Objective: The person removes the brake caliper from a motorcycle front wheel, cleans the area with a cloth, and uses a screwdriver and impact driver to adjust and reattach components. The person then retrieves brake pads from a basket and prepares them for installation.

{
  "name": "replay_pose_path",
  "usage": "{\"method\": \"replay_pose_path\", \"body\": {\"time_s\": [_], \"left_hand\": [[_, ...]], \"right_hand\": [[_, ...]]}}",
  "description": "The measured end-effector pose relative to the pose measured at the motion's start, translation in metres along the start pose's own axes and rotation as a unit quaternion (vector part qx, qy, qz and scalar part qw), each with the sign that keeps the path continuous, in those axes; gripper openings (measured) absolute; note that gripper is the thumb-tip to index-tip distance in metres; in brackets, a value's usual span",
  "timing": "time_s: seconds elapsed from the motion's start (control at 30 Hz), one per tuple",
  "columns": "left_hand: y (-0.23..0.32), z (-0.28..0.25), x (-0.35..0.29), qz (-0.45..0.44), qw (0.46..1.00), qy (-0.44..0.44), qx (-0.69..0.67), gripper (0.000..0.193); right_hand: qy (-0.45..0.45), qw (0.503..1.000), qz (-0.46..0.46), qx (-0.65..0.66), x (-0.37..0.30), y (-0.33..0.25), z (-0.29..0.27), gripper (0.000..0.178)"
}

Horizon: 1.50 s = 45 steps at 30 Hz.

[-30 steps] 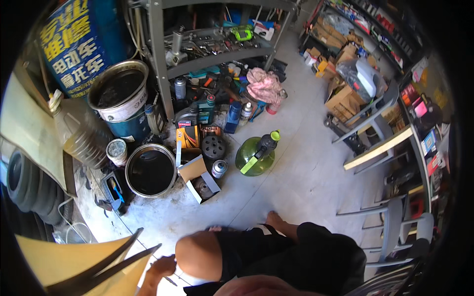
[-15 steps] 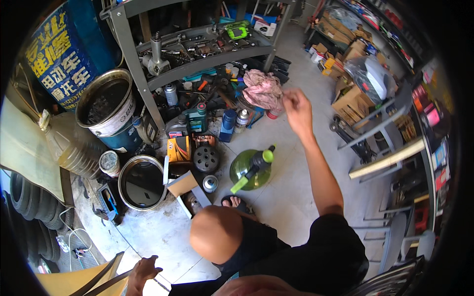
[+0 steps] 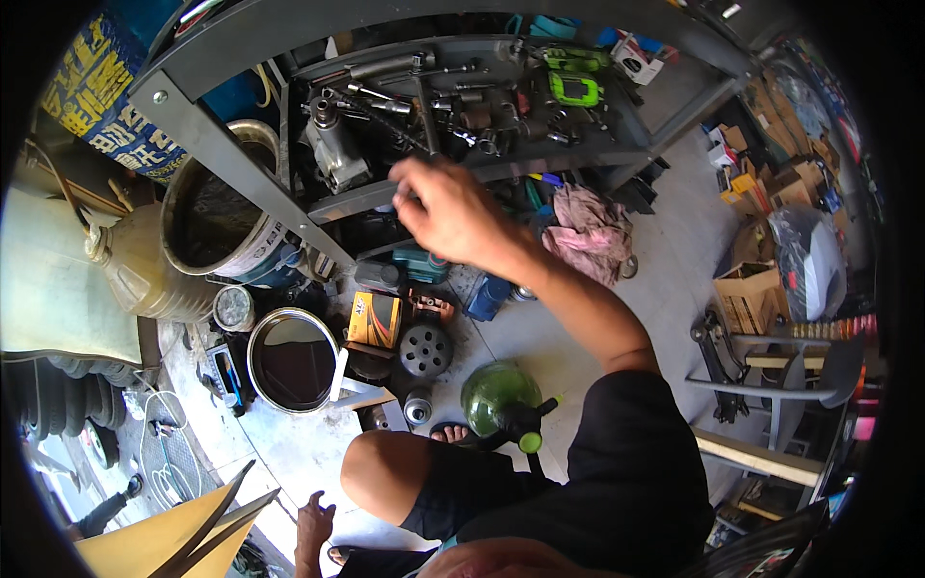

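My right hand (image 3: 448, 214) is raised in front of the grey metal shelf (image 3: 414, 183), its fingers loosely bent and apart with nothing visible in them. Beyond the fingertips, sockets, a long bar (image 3: 424, 106) and other metal tools lie on the shelf tray. A grey metal air tool (image 3: 335, 154) stands at the tray's left end. My left hand (image 3: 313, 520) hangs low beside my bent knee, open and touching nothing. Right of my forearm, a crumpled pink rag (image 3: 586, 233) lies by the shelf's foot. A green pump spray bottle (image 3: 499, 397) stands on the floor near my foot.
A round pan of dark liquid (image 3: 294, 361), an orange box (image 3: 374, 318) and a spray can (image 3: 418, 405) sit on the floor. A large dark-filled bucket (image 3: 222, 250) stands left of the shelf post. Cardboard boxes (image 3: 752, 294) and a grey chair (image 3: 800, 376) are at the right.
My right hand has moved left from beside the pink rag to the shelf's front edge. The view has shifted closer to the shelf. My left hand remains low and open.
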<state>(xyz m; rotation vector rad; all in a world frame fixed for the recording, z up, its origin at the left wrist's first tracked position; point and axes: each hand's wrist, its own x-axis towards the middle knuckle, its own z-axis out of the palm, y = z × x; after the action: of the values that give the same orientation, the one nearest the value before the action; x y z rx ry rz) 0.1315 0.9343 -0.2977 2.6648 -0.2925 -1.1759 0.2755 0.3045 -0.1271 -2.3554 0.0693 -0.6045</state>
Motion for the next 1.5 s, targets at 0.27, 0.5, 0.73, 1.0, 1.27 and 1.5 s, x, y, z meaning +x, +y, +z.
{"method": "replay_pose_path", "body": {"time_s": [0.27,0.5,0.73,1.0,1.27,1.5], "left_hand": [[-0.024,0.016,-0.017,-0.111,0.991,-0.030,-0.069,0.042],[-0.055,0.021,-0.025,-0.159,0.978,-0.006,-0.132,0.043],[-0.095,0.038,-0.048,-0.191,0.973,-0.014,-0.130,0.042],[-0.063,0.019,-0.053,-0.186,0.970,-0.011,-0.154,0.040],[-0.093,0.040,-0.037,-0.170,0.970,-0.010,-0.173,0.039],[-0.080,0.035,-0.025,-0.173,0.967,-0.026,-0.186,0.036]], "right_hand": [[0.140,0.987,-0.075,-0.032,0.051,0.023,0.047,0.044],[-0.114,0.985,0.059,-0.117,0.065,0.050,0.046,0.039],[-0.238,0.963,0.020,-0.123,0.074,0.119,-0.015,0.047],[-0.150,0.977,-0.016,-0.151,0.069,0.190,-0.065,0.024],[0.129,0.967,0.129,-0.181,0.020,0.222,-0.101,0.023],[0.257,0.950,0.081,-0.156,0.002,0.194,-0.089,0.024]]}}
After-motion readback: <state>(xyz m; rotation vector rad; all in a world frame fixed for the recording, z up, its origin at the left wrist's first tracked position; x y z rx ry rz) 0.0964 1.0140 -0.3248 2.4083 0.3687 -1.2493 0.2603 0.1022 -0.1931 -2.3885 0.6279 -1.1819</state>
